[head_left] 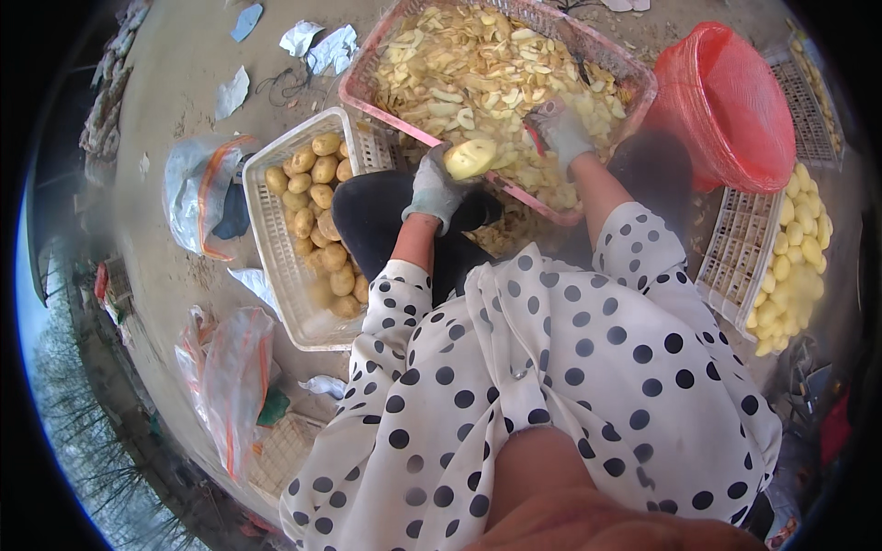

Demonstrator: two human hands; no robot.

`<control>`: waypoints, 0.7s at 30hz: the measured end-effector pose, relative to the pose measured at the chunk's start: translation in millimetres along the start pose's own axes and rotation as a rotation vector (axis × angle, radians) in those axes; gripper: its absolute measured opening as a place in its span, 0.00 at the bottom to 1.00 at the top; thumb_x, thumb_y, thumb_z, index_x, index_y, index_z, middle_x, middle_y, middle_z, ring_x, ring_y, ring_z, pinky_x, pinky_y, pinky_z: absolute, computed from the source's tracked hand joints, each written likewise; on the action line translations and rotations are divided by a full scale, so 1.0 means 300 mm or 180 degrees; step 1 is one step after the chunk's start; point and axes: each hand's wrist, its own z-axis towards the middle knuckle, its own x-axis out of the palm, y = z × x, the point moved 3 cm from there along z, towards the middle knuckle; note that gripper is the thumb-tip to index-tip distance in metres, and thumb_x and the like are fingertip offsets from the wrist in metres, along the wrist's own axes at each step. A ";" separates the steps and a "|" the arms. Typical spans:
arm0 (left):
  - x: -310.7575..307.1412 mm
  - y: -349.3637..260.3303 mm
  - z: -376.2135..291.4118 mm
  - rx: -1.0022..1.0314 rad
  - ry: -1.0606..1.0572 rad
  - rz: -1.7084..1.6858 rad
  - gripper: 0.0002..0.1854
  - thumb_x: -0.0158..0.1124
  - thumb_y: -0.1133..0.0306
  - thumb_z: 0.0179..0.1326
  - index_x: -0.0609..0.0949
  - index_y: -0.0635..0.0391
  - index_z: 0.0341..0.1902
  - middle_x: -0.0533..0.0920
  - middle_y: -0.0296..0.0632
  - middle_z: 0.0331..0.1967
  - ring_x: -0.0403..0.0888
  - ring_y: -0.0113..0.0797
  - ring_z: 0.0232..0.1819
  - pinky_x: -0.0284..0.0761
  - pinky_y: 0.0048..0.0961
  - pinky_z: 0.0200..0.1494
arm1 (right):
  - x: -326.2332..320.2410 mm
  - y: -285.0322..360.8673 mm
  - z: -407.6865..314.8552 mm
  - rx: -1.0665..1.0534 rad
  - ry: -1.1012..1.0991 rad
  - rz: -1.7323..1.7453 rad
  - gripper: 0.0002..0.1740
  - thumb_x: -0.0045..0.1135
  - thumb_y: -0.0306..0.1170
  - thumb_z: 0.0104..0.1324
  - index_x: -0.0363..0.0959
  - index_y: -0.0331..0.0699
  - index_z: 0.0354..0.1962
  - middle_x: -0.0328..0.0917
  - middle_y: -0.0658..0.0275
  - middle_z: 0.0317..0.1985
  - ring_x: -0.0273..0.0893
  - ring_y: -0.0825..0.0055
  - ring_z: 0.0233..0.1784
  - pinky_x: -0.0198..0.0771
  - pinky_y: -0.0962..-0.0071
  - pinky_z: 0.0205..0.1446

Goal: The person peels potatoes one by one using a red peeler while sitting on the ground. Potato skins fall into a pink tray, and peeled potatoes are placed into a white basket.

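Gloved in pale grey, my left hand (pixel 437 184) grips a mostly peeled potato (pixel 470 159) above the near rim of a pink plastic crate (pixel 530 196). Potato peelings (pixel 455 69) fill that crate. My right hand (pixel 561 131), gloved too, is over the peelings, closed on a small tool with a red handle (pixel 534 138); it looks like a peeler, but its blade cannot be made out. The right hand is apart from the potato. To my left, a white plastic crate (pixel 265 255) holds unpeeled potatoes (pixel 320 206).
A red mesh bag (pixel 730 110) stands open at the right. Behind it, peeled yellow potatoes (pixel 796 255) fill another white crate (pixel 741 248). Plastic bags (pixel 200 193) and paper scraps (pixel 233 93) lie on the ground at the left. My knees flank the pink crate's near edge.
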 end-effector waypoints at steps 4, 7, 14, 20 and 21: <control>0.003 -0.024 0.006 -0.0175 0.0042 0.0084 0.37 0.77 0.52 0.35 0.72 0.59 0.48 0.76 0.54 0.44 0.76 0.52 0.46 0.74 0.40 0.46 | 0.047 0.161 -0.055 0.0400 0.0980 0.0589 0.08 0.62 0.30 0.54 0.74 0.48 0.33 0.77 0.64 0.31 0.74 0.70 0.22 0.67 0.70 0.21; 0.009 -0.054 0.006 -0.0232 0.0037 0.0083 0.37 0.77 0.52 0.35 0.72 0.59 0.47 0.76 0.54 0.44 0.76 0.52 0.46 0.74 0.41 0.46 | 0.073 0.064 -0.049 0.0037 0.1394 0.0232 0.09 0.62 0.30 0.53 0.74 0.46 0.34 0.76 0.67 0.34 0.74 0.76 0.28 0.67 0.76 0.23; 0.003 -0.036 -0.004 -0.0139 -0.0006 -0.0084 0.35 0.77 0.53 0.35 0.73 0.58 0.46 0.78 0.53 0.41 0.78 0.51 0.43 0.76 0.40 0.44 | 0.036 0.148 -0.034 0.0678 0.0799 0.0265 0.12 0.56 0.24 0.55 0.70 0.39 0.39 0.75 0.65 0.31 0.73 0.77 0.26 0.67 0.75 0.25; -0.021 -0.094 0.015 -0.0238 0.0166 0.0027 0.35 0.77 0.55 0.35 0.72 0.59 0.47 0.77 0.54 0.42 0.77 0.52 0.44 0.75 0.40 0.44 | 0.104 0.055 -0.053 -0.0500 0.1498 0.0640 0.16 0.54 0.33 0.61 0.67 0.33 0.44 0.75 0.57 0.35 0.76 0.70 0.29 0.72 0.75 0.27; -0.020 -0.083 0.001 -0.0279 0.0102 0.0085 0.36 0.77 0.55 0.35 0.72 0.59 0.48 0.76 0.54 0.44 0.77 0.52 0.45 0.75 0.40 0.44 | 0.087 0.035 -0.030 -0.0618 0.1539 0.0509 0.17 0.53 0.34 0.62 0.66 0.32 0.44 0.75 0.56 0.35 0.76 0.69 0.29 0.72 0.75 0.27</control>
